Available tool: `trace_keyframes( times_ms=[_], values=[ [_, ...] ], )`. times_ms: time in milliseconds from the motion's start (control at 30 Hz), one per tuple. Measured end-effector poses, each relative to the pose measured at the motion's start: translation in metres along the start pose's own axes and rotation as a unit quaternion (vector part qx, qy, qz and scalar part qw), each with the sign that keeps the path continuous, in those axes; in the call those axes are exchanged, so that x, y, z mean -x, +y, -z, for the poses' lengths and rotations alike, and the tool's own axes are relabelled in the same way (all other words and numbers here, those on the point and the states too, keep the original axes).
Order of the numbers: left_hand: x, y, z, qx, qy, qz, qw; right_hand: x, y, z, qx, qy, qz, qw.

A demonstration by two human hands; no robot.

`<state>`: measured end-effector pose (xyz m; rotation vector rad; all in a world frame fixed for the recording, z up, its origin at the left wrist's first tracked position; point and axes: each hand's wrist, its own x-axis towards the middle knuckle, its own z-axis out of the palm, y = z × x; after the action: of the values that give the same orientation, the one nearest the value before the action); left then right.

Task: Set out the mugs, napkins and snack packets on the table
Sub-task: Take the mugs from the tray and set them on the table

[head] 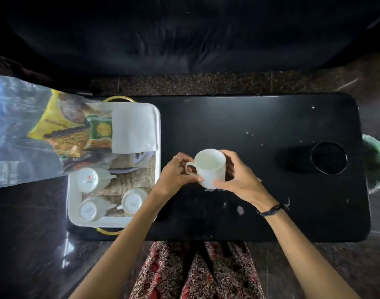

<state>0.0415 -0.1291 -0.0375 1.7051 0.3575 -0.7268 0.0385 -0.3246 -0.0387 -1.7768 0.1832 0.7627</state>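
- So one white mug point(210, 168) is upright out on the black counter point(260, 130), and both hands are on it. It looks set down or just about, can't tell for sure if the base is touching.
- Left hand point(176, 173) is at the handle side, fingers point(181, 160) curled in around the handle. Right hand point(236, 175) wraps the other side of the body, fingers point(226, 157) pressed against the wall, thumb low near the base. Both clamped on the mug, basically.
- Everything else is off to the left of the left fingers, on the white tray point(157, 126) with gold handles at the counter's end.
- Three more mugs sit upside down on the tray: one point(90, 180) further back, two closer to me point(90, 209) point(134, 200), just beside the left forearm.
- Napkins point(133, 128) are in a folded white stack at the far part of the tray, untouched.
- Snack packets: a big yellow one point(55, 126) and a small green one point(100, 130), beside the napkins, partly under a clear plastic bag point(16, 130).
- Progress-wise I'd say it's barely started: one mug out, three mugs plus napkins and packets left to go.
- Loads of free counter to the right of the right fingers, apart from a round cup hole point(329, 158).
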Motion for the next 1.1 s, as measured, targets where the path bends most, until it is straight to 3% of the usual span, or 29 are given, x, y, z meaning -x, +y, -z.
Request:
trace_keyframes(
  times_ms=[100,167,367,767,1100],
  values=[
    [-0.016,-0.013,-0.006,-0.137,0.009,-0.023,0.990,-0.009,0.014,-0.001,0.131,0.000,0.053,0.990],
    [-0.025,-0.020,-0.006,-0.167,0.018,-0.045,0.985,-0.017,0.022,-0.008,0.184,0.013,0.092,0.978],
    [-0.037,-0.039,0.002,-0.319,0.037,-0.139,0.937,-0.036,0.042,-0.025,0.231,0.038,0.141,0.962],
    [-0.044,-0.065,-0.001,-0.322,0.052,-0.145,0.934,-0.047,0.061,-0.033,0.283,0.038,0.153,0.946],
    [-0.043,-0.063,0.003,-0.339,0.009,-0.135,0.931,-0.047,0.061,-0.032,0.302,0.034,0.118,0.945]
  ],
)
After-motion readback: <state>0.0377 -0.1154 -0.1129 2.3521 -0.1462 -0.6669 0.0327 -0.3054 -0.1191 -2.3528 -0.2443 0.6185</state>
